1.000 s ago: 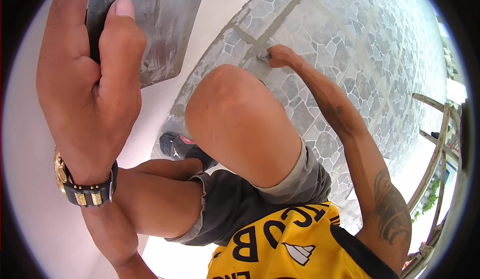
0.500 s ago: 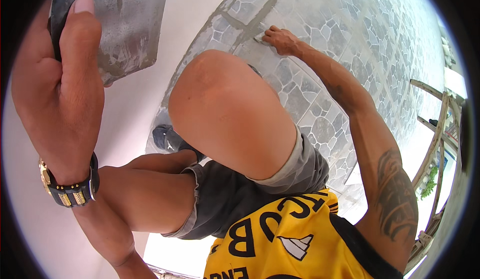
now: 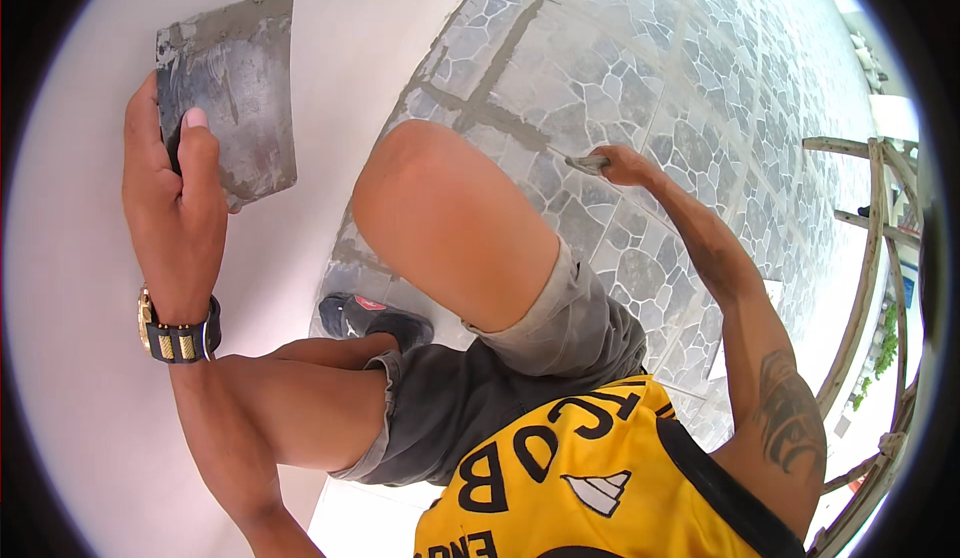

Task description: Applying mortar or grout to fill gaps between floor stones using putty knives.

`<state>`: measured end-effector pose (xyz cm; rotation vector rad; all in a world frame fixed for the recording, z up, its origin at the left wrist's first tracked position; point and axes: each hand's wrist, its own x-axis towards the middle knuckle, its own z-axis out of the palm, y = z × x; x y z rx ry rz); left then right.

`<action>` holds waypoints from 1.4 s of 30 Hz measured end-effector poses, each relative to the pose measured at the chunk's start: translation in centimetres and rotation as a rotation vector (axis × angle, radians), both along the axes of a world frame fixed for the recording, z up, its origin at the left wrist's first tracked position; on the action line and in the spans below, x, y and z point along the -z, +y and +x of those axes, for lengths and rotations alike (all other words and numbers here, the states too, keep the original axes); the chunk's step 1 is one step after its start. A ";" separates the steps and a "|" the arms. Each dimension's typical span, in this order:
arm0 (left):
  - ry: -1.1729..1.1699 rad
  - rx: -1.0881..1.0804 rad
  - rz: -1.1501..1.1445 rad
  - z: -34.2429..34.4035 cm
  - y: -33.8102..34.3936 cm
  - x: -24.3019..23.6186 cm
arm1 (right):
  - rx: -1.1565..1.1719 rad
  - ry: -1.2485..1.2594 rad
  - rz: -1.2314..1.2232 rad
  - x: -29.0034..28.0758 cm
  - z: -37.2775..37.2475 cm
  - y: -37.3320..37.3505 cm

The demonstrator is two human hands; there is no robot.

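Observation:
My left hand (image 3: 180, 208) grips a rectangular dark grey plate (image 3: 240, 88) by its left edge, thumb laid on its face. Wet grey grout is smeared over the plate, thickest along its top and bottom edges. Out to the right, my right hand (image 3: 628, 166) is closed around a small, flat, grout-stained piece (image 3: 588, 164), perhaps a scraper; its exact kind cannot be made out. That piece is close to the stone-patterned tiles, near the right end of a grout-filled joint (image 3: 510, 128). Whether it touches the surface is hard to judge.
A plain white wall (image 3: 330, 88) runs along the left, meeting the tiled surface (image 3: 620, 68). My bent knee (image 3: 430, 188) rises between my arms. A dark shoe (image 3: 375, 320) shows beyond my lower leg. Rough wooden poles (image 3: 872, 258) stand at the right, with green leaves behind them.
My right hand has drawn back to the right and nearer, exposing more of the smeared joint. My left hand and the plate now appear smaller and farther from the camera.

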<state>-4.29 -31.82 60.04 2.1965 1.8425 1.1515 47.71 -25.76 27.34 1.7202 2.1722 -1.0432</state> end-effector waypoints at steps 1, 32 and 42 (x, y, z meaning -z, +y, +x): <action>-0.056 -0.022 -0.070 0.6 -0.3 -0.8 | 0.213 0.127 -0.143 -2.1 0.1 -0.3; -1.351 0.327 -0.876 29.5 33.0 2.1 | -0.019 0.593 1.329 -24.8 -2.5 22.3; -1.287 0.639 -0.847 36.7 46.3 8.8 | 0.366 0.362 0.696 -15.4 8.4 25.6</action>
